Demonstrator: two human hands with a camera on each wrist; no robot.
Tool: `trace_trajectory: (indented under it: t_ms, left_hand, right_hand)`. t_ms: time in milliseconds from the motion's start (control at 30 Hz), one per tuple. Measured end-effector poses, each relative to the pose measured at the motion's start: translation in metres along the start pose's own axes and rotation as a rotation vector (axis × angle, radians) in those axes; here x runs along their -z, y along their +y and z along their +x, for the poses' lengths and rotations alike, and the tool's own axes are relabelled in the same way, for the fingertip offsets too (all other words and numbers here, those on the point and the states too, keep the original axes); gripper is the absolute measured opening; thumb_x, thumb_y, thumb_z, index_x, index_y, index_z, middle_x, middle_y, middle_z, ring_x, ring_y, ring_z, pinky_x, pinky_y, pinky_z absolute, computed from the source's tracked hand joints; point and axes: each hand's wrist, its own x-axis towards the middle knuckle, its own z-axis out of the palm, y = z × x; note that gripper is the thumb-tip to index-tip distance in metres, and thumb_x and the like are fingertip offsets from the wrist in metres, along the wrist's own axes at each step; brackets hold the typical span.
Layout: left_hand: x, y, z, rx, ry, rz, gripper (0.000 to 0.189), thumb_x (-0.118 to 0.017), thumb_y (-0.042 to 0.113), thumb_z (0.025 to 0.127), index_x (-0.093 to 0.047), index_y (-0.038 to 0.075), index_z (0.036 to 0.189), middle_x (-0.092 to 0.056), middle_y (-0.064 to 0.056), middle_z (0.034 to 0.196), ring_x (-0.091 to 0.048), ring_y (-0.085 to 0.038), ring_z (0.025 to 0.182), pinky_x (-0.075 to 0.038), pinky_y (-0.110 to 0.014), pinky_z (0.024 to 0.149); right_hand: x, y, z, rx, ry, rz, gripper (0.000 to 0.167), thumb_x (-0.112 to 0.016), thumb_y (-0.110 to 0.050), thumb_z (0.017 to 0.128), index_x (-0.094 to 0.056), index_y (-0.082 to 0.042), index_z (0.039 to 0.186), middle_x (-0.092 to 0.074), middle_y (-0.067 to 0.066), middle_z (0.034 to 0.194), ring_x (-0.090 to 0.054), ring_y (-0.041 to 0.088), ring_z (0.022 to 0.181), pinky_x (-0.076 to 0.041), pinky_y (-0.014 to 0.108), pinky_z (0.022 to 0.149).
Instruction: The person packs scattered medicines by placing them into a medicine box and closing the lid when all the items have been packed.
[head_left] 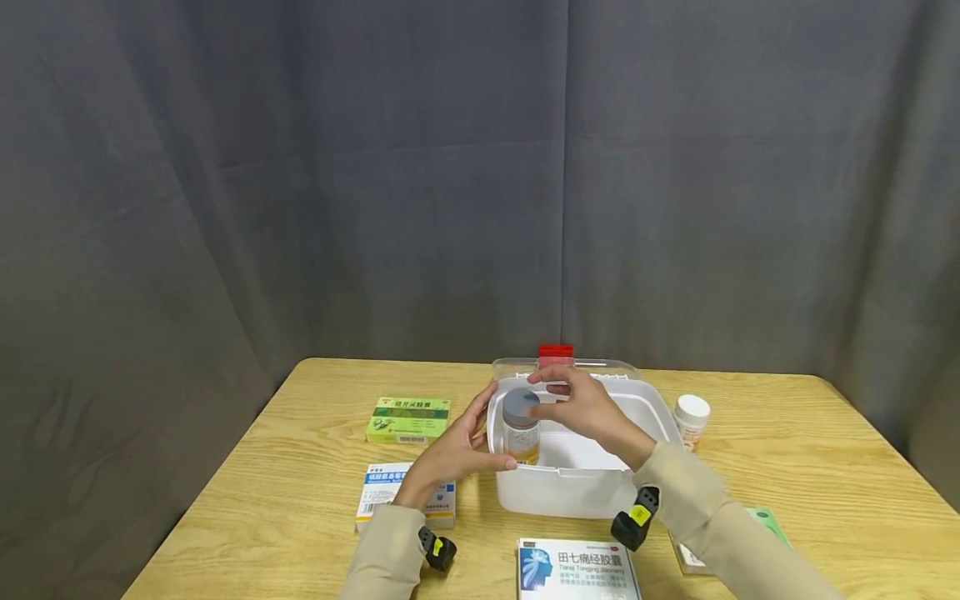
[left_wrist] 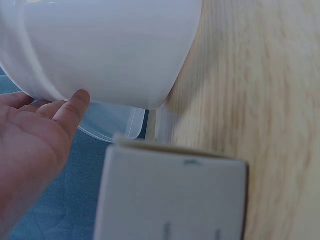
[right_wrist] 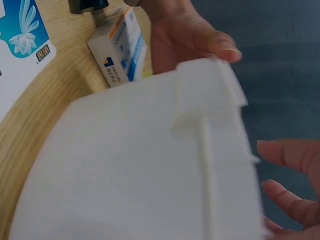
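Note:
A white plastic box (head_left: 551, 492) stands on the table. Inside its left end, a bottle with a grey cap (head_left: 520, 404) stands upright. My left hand (head_left: 461, 450) spans the left end of the box, thumb at the front corner of the rim. In the left wrist view, the extended fingers (left_wrist: 72, 107) of that hand touch the box's outer wall. Over the box, my right hand (head_left: 585, 408) has its thumb right at the grey cap and its other fingers spread beyond it. The box wall hides the bottle in the right wrist view.
A clear lid with a red latch (head_left: 556, 354) lies behind the box. Left of it are a green medicine box (head_left: 408, 419) and a blue-white medicine box (head_left: 382, 492). Another medicine box (head_left: 577, 571) lies in front. A white-capped bottle (head_left: 692, 417) and a green-white box (head_left: 765, 523) are right.

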Motion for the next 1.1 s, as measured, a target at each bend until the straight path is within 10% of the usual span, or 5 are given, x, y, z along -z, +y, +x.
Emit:
trace_trajectory:
  t_ms: [700,1100]
  left_hand:
    - [-0.001,-0.003,0.0,-0.027,0.011,-0.017,0.113,-0.085,0.017,0.076,-0.007,0.017,0.157,-0.01,-0.007,0.161,-0.015,-0.021,0.145,-0.023,-0.043,0.113]
    - [0.0,-0.004,0.002,-0.035,-0.005,-0.021,0.112,-0.084,0.017,0.077,-0.006,0.018,0.157,-0.011,-0.005,0.161,-0.017,-0.021,0.144,-0.025,-0.043,0.112]
  right_hand:
    - [0.08,0.007,-0.034,0.418,0.314,-0.118,0.063,-0.072,-0.008,0.088,-0.044,-0.014,0.144,-0.059,0.014,0.127,-0.059,0.03,0.114,-0.049,0.034,0.093]
    - [0.12,0.05,-0.052,0.329,0.483,0.079,0.051,-0.07,-0.006,0.09,-0.052,-0.011,0.137,-0.059,0.004,0.126,-0.056,0.008,0.112,-0.045,0.013,0.088]
